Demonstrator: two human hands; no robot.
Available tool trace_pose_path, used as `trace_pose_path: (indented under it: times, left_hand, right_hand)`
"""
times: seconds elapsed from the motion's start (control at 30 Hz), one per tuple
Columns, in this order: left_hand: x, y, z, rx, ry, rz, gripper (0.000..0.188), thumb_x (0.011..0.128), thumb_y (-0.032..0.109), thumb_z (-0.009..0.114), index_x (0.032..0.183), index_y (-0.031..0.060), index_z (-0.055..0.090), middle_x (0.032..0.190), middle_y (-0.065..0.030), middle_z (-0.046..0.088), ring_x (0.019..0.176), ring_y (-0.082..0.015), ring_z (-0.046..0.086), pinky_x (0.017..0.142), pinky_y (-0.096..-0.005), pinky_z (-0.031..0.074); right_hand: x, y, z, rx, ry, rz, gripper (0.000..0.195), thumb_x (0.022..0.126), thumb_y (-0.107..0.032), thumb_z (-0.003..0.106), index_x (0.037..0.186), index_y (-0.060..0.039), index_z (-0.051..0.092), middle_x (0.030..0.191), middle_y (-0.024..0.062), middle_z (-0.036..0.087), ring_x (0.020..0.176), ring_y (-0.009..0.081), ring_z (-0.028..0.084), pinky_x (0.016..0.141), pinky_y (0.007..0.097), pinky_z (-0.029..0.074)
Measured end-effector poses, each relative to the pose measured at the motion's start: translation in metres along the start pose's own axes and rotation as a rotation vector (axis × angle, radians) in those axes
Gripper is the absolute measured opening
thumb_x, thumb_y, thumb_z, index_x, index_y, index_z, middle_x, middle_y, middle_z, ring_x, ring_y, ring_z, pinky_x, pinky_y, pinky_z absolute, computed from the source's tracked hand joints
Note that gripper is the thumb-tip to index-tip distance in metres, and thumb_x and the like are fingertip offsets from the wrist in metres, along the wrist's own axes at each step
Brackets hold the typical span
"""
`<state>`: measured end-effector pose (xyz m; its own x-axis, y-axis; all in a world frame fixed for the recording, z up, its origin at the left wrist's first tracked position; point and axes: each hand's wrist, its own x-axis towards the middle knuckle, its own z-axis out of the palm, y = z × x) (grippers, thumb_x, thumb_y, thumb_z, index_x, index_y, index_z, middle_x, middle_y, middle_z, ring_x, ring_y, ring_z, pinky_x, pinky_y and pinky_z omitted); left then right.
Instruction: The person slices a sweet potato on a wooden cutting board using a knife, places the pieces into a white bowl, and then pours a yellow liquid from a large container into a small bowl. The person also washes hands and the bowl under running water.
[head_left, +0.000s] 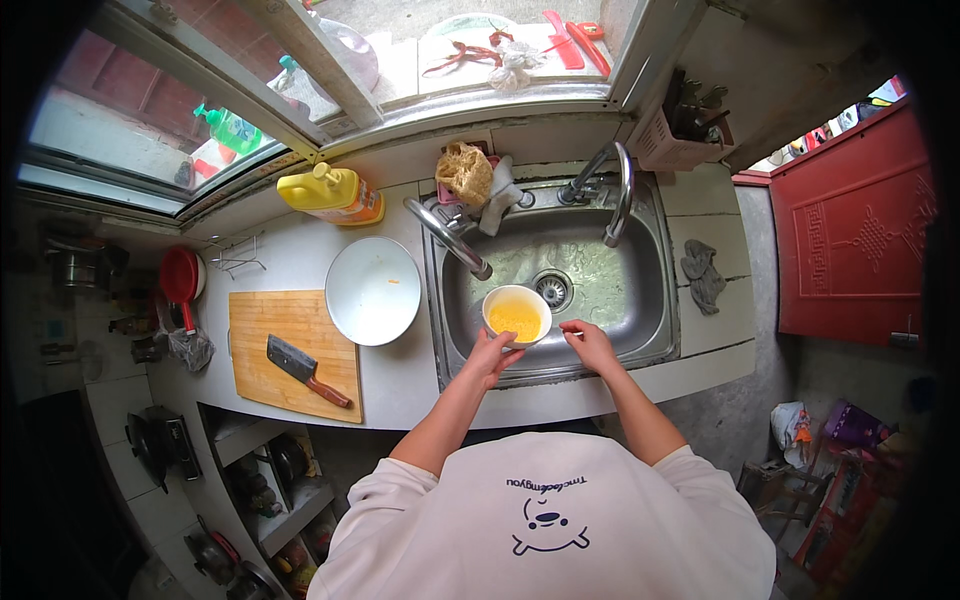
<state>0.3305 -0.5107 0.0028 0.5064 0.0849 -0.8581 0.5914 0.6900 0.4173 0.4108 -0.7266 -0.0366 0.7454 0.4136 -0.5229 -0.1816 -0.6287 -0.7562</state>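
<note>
A small white bowl (491, 301) is gripped at its near rim by my left hand (491, 356), held over the left part of the steel sink (637, 277). Small yellow grains in liquid (517, 321) fill its lower part; I cannot tell what they are. My right hand (590, 346) hovers just right of the bowl, apart from it, fingers slightly curled and holding nothing. Close above the bowl is the spout of the left faucet (450, 238). Another curved faucet (621, 195) stands at the back right of the sink. A round drain strainer (553, 290) shows behind the bowl.
Left of the sink are a large white basin (373, 281) and a wooden cutting board (255, 337) bearing a cleaver (296, 361). A yellow jug (334, 195) stands behind. A loofah (465, 174) sits by the faucets; a grey cloth (703, 276) lies to the right.
</note>
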Motion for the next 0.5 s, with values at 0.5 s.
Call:
trace_pose_path:
  times: [0.5]
  left_hand:
    - [0.004,-0.007,0.001,-0.034,0.094,-0.023,0.058,0.085,0.008,0.065,0.128,0.0059,0.027,0.130,-0.0211,0.043,0.109,-0.0354,0.059,0.084,-0.0364,0.059]
  right_hand:
    - [0.000,-0.006,0.000,-0.054,-0.006,0.046,0.026,0.088,-0.021,0.060,0.112,-0.0123,0.067,0.105,0.0074,0.070,0.090,0.0219,0.068,0.082,0.0339,0.052]
